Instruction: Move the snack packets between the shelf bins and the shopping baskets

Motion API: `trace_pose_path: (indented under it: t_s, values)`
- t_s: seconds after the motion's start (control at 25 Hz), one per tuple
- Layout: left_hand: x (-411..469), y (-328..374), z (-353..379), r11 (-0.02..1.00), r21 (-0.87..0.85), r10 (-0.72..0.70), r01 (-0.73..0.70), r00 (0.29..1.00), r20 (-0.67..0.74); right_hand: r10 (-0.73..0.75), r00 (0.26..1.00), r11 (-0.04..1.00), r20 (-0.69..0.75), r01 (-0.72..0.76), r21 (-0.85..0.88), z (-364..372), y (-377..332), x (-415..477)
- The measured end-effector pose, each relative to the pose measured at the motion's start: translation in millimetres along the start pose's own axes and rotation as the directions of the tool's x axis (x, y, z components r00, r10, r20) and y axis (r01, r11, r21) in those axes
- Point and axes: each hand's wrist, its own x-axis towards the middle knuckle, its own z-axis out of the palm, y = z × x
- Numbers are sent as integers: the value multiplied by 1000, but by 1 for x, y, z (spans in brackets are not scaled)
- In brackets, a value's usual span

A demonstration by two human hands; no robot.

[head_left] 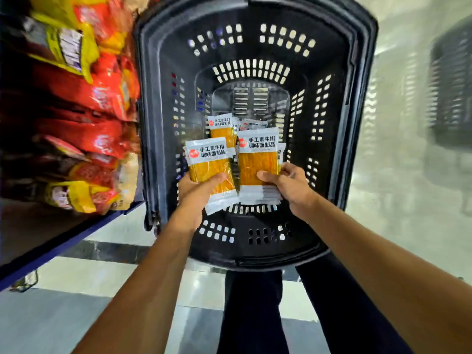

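Gripping one yellow packet (pixel 208 167) over the black basket (pixel 357 103), the left hand (pixel 195 192) has thumb curled on top; at its 3 o'clock the right hand (pixel 290 186) clamps a stack of packets (pixel 258 162) (edges fanned). Loose packets (pixel 221 129) lie inside at 12 o'clock.

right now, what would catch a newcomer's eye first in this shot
The two hands at the centre stand out first: the left hand grips orange-and-white snack packets, and the right hand grips a stack of matching packets, both over the black shopping basket. A few loose packets lie at the basket's bottom. On the left, red and yellow bags crowd the shelf.
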Motion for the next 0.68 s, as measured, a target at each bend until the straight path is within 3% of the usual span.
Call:
trace_pose_path:
  t_s: [0.16,0.48,0.68]
  values:
    - [-117,34,-30,999,-34,35,-35,999,5,-88,995,994,44,90,-55,-13,-39,-117]
    - [-293,62,-90,978,-116,184,-171,976,118,-194,977,979,91,187,77,-49,-47,-319]
    - [-339,46,-120,982,-52,189,-182,939,287,-285,958,876,3,260,405,-48,23,-391]
